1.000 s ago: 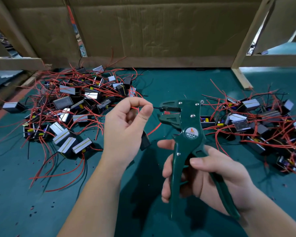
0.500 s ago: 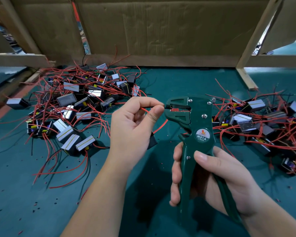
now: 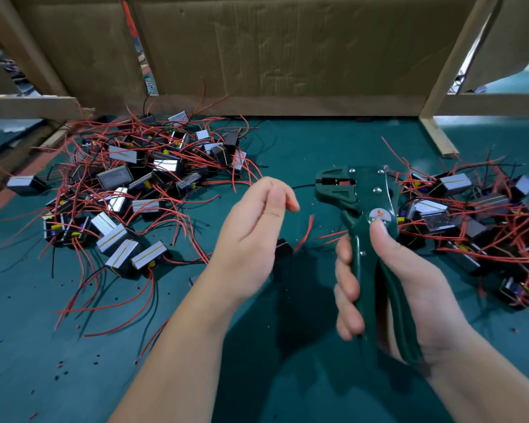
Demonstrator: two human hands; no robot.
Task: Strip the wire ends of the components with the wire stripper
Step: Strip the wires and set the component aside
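**Surface / room.** The bench is covered by a dark green mat (image 3: 287,141), speckled with red and black insulation crumbs (image 3: 58,377) toward the near left. The back is closed by a creased cardboard wall (image 3: 287,47). Timber rails (image 3: 28,106) run along its foot, and a slanted timber post (image 3: 452,56) stands at the right rear.

**Contents.** The components are laid loose on the mat in two heaps.
- Left heap (image 3: 129,190): black blocks with silver faces, tangled in red and black leads.
- Right heap (image 3: 458,209): the same parts, reaching the right edge of view.

**Tool.** The green wire stripper (image 3: 364,209) is held upright above the mat between the heaps, nearer the right one. The right hand (image 3: 394,285) is wrapped round both handles. Its fingers are curled on the front handle and its thumb is pressed on the body at the round label. The handles are drawn close together. A black wire (image 3: 303,187) enters the head from the left.

**Left hand** (image 3: 248,239). It is raised left of the tool, apart from it, and blurred. The fingers lie together, slightly bent. A red wire end (image 3: 292,205) shows just beside the fingertips; whether it is pinched cannot be told. A black component (image 3: 283,248) is partly hidden behind the palm.

**Edges / room.** A bare band of mat lies between the heaps and runs toward the near edge. A timber strip (image 3: 437,135) bounds the mat at the right rear, and a reddish strip (image 3: 0,206) runs along the left edge.
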